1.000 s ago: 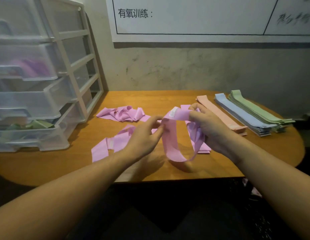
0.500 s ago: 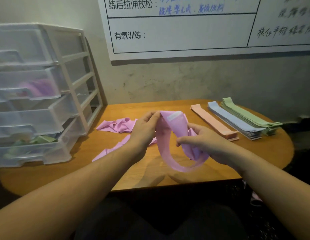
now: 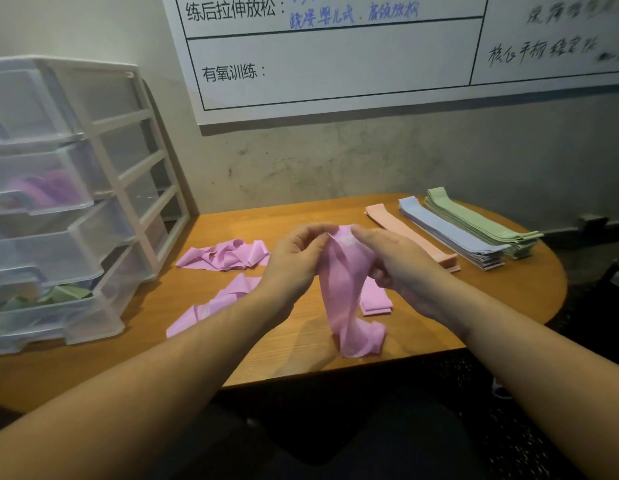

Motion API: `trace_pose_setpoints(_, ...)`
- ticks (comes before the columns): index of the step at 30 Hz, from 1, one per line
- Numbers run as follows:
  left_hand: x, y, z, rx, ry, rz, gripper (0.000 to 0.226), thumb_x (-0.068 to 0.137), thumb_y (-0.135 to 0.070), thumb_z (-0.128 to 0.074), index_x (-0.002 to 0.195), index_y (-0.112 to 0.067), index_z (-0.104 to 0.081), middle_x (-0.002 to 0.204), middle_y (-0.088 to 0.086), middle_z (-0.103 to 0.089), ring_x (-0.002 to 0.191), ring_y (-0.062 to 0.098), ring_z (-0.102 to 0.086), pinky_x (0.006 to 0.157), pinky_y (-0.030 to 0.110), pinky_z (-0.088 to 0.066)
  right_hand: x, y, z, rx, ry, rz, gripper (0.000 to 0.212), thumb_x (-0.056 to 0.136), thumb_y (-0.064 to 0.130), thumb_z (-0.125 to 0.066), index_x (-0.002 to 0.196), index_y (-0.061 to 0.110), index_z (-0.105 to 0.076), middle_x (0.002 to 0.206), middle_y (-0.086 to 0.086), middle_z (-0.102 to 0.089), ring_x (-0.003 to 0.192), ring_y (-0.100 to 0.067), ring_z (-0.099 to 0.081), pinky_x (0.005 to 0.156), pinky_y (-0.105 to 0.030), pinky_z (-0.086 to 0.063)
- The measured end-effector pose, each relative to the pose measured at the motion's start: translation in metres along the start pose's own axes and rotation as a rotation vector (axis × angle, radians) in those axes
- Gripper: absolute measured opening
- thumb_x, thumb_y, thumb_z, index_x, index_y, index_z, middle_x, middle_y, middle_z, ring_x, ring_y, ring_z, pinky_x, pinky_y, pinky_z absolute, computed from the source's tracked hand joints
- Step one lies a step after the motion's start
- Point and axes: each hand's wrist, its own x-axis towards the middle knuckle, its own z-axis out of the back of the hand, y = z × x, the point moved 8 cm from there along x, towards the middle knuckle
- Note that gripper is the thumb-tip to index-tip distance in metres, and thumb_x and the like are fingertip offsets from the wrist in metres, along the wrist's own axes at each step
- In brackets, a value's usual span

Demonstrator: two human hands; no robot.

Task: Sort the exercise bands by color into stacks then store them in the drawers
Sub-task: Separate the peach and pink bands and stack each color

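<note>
Pink band (image 3: 349,299): table centre, top edge pinched by left hand (image 3: 294,261) and right hand (image 3: 394,268), fingers clamped, tail draping on table (image 3: 509,306). Advice: align edges, flatten, lay on pink stack (image 3: 375,299) at 3 o'clock.

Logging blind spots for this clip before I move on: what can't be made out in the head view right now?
- Drawer unit: left part cut off by the frame edge; frosted fronts blur the contents to pink and green smudges.
- Pink band: its top end is covered by the left hand and right hand.
- Folded pink stack: partly behind the right hand.
- Whiteboard: top and right cut off; handwriting blurred.
</note>
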Motion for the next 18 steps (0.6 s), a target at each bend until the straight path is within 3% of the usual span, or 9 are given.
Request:
trace_pose_setpoints(3, -0.002, -0.004, -0.008, -0.046, 0.063, -0.002, 0.030, 0.103, -0.002, -0.047, 0.112, -0.025, -0.063, 0.083, -0.010, -0.072, 0.078, 0.010, -0.063, 0.071, 0.025, -0.055, 0.003, 0.003, 0.010, 0.003, -0.071, 0.040, 0.016, 0.093, 0.037, -0.068, 0.101, 0.024, -0.072, 0.083, -0.003, -0.066, 0.075, -0.022, -0.050, 0.067, -0.035, -0.040)
trace_pose_setpoints(5, -0.002, -0.007, -0.010, -0.085, 0.078, 0.001, 0.030, 0.104, -0.001, -0.045, 0.119, -0.024, -0.059, 0.083, -0.009, -0.073, 0.074, 0.008, -0.064, 0.065, 0.022, -0.054, 0.003, 0.002, 0.011, 0.004, -0.040, 0.038, 0.010, 0.090, 0.029, -0.070, 0.100, 0.029, -0.073, 0.084, -0.009, -0.063, 0.075, -0.025, -0.047, 0.064, -0.033, -0.038)
trace_pose_setpoints(9, 0.000, -0.007, -0.014, -0.162, 0.087, 0.041, 0.030, 0.104, -0.001, -0.042, 0.122, -0.022, -0.055, 0.089, 0.004, -0.070, 0.077, 0.013, -0.064, 0.065, 0.022, -0.054, -0.001, 0.003, 0.014, -0.109, -0.025, 0.024, 0.011, 0.091, 0.028, -0.069, 0.102, 0.027, -0.072, 0.070, 0.004, -0.060, 0.067, -0.014, -0.044, 0.062, -0.029, -0.034)
trace_pose_setpoints(13, 0.000, -0.006, -0.022, -0.155, 0.100, 0.072, 0.026, 0.103, -0.002, -0.039, 0.110, -0.020, -0.057, 0.081, 0.002, -0.066, 0.074, 0.015, -0.062, 0.065, 0.023, -0.053, -0.005, 0.007, 0.015, -0.129, -0.047, 0.038, 0.011, 0.090, 0.036, -0.072, 0.099, 0.029, -0.073, 0.090, 0.010, -0.070, 0.080, -0.004, -0.055, 0.070, -0.026, -0.042)
trace_pose_setpoints(15, 0.000, -0.007, -0.025, -0.122, 0.102, 0.072, 0.026, 0.104, -0.002, -0.038, 0.107, -0.020, -0.057, 0.077, -0.003, -0.066, 0.071, 0.012, -0.060, 0.066, 0.023, -0.051, -0.002, 0.012, 0.021, -0.118, -0.097, 0.079, 0.018, 0.090, 0.039, -0.071, 0.098, 0.023, -0.074, 0.089, 0.015, -0.067, 0.078, 0.001, -0.055, 0.066, -0.020, -0.039)
trace_pose_setpoints(18, 0.000, -0.008, -0.028, -0.106, 0.109, 0.089, 0.026, 0.104, -0.005, -0.039, 0.103, -0.021, -0.059, 0.089, 0.006, -0.064, 0.076, 0.017, -0.058, 0.067, 0.026, -0.048, 0.001, 0.019, 0.028, -0.109, -0.135, 0.138, 0.016, 0.091, 0.033, -0.072, 0.097, 0.017, -0.075, 0.074, 0.018, -0.063, 0.061, 0.010, -0.053, 0.055, -0.008, -0.038)
